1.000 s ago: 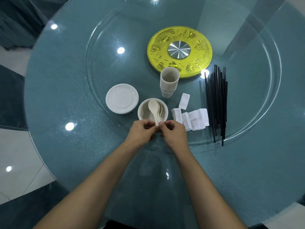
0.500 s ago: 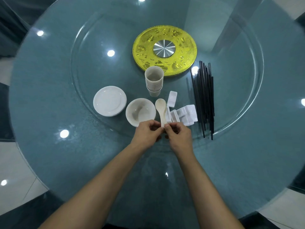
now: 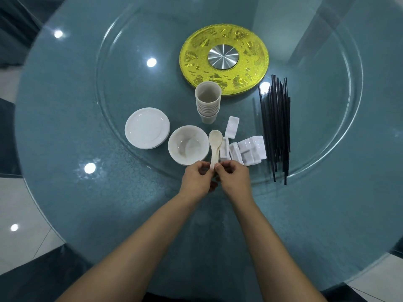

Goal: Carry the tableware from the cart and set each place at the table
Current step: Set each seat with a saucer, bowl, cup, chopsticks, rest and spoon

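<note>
Both my hands pinch the handles of a stack of cream spoons (image 3: 215, 144) just right of the white bowls (image 3: 188, 147). My left hand (image 3: 197, 179) and my right hand (image 3: 232, 179) meet at the handle ends, near the edge of the glass turntable (image 3: 122, 62). A stack of white plates (image 3: 147, 127) lies left of the bowls. A stack of cream cups (image 3: 207, 101) stands behind them. White chopstick rests (image 3: 248, 149) lie in a cluster to the right, one rest (image 3: 231, 126) apart. A bundle of black chopsticks (image 3: 277, 127) lies at the right.
A gold disc with a steel centre (image 3: 224, 58) sits at the middle of the turntable. The round blue-grey table (image 3: 65, 192) reaches out around it, with white floor tiles (image 3: 17, 214) beyond its left edge.
The spoons came out of the bowls and moved right, beside the bowls. Both hands stay pinched on the handles. The view shifted slightly.
</note>
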Motion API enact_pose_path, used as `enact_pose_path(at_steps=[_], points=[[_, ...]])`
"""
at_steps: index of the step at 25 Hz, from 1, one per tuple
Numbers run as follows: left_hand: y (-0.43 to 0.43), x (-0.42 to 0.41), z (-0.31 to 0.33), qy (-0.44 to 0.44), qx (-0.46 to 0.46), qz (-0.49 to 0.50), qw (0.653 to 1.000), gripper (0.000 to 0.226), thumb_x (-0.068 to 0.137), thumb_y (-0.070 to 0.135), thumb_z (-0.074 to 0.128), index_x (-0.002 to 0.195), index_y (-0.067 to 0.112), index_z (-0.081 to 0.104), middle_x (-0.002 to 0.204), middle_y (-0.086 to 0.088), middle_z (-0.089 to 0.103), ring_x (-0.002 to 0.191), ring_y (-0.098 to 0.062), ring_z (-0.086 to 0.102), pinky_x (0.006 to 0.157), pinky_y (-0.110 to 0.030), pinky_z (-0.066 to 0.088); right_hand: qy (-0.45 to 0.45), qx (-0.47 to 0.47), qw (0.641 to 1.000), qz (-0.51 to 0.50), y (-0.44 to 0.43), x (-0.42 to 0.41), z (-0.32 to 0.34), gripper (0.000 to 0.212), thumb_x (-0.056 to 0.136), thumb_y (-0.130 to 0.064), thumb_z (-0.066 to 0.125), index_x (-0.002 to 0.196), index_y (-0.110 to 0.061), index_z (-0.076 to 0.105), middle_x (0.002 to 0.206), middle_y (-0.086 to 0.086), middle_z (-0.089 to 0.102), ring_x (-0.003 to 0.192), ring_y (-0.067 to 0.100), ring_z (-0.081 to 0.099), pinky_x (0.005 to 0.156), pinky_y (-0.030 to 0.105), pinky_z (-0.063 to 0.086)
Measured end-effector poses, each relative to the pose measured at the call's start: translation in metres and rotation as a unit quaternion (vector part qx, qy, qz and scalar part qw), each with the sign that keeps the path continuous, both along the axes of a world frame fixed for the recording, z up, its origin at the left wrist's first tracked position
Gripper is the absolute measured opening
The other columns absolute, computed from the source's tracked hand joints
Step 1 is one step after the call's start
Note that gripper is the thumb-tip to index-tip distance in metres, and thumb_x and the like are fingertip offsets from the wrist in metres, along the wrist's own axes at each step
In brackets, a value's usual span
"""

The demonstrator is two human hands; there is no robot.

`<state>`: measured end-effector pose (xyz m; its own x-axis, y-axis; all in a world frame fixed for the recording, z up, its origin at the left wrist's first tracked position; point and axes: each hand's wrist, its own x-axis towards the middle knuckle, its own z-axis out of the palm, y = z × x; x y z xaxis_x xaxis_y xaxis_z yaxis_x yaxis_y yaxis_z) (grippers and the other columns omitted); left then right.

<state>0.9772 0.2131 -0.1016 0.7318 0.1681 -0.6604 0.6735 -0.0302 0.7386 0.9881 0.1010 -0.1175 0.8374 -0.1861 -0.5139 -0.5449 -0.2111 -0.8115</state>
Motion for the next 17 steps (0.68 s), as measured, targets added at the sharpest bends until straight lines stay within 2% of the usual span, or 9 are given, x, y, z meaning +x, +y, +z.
enact_pose_path(at_steps=[4, 8, 13, 17], points=[[0.002, 0.0, -0.007, -0.003, 0.03, 0.035, 0.999, 0.012, 0.097, 0.014, 0.065, 0.104, 0.01, 0.072, 0.087, -0.007, 0.077, 0.074, -0.024, 0.075, 0.074, -0.04, 0.064, 0.005, -0.001, 1.0, 0.012, 0.009, 0.005, -0.008, 0.006, 0.088, -0.022, 0.071, 0.084, -0.019, 0.076, 0.075, -0.004, 0.076, 0.076, 0.015, 0.074, 0.08, 0.042, 0.061], [0.007, -0.003, -0.011, -0.007, 0.053, 0.063, 0.997, 0.011, 0.095, 0.012, 0.066, 0.103, 0.011, 0.075, 0.084, -0.005, 0.078, 0.075, -0.019, 0.076, 0.074, -0.036, 0.064, 0.017, 0.007, 1.0, 0.016, 0.019, 0.006, -0.015, 0.006, 0.085, -0.022, 0.073, 0.083, -0.017, 0.074, 0.074, -0.002, 0.075, 0.075, 0.02, 0.074, 0.08, 0.047, 0.061], [0.017, 0.002, -0.013, 0.0, 0.057, 0.076, 0.995, 0.011, 0.095, 0.011, 0.067, 0.102, 0.011, 0.076, 0.084, -0.006, 0.078, 0.076, -0.019, 0.076, 0.076, -0.037, 0.063, 0.031, 0.003, 0.999, 0.02, 0.026, 0.013, -0.016, 0.009, 0.085, -0.022, 0.074, 0.087, -0.013, 0.075, 0.079, 0.001, 0.076, 0.079, 0.02, 0.073, 0.082, 0.044, 0.061], [0.017, 0.006, -0.014, 0.017, 0.055, 0.064, 0.996, 0.012, 0.095, 0.012, 0.067, 0.1, 0.012, 0.078, 0.082, -0.003, 0.078, 0.076, -0.017, 0.076, 0.077, -0.034, 0.063, 0.034, 0.003, 0.999, 0.006, 0.027, 0.014, -0.013, 0.009, 0.086, -0.019, 0.071, 0.082, -0.013, 0.076, 0.074, 0.0, 0.075, 0.076, 0.018, 0.073, 0.081, 0.041, 0.061]])
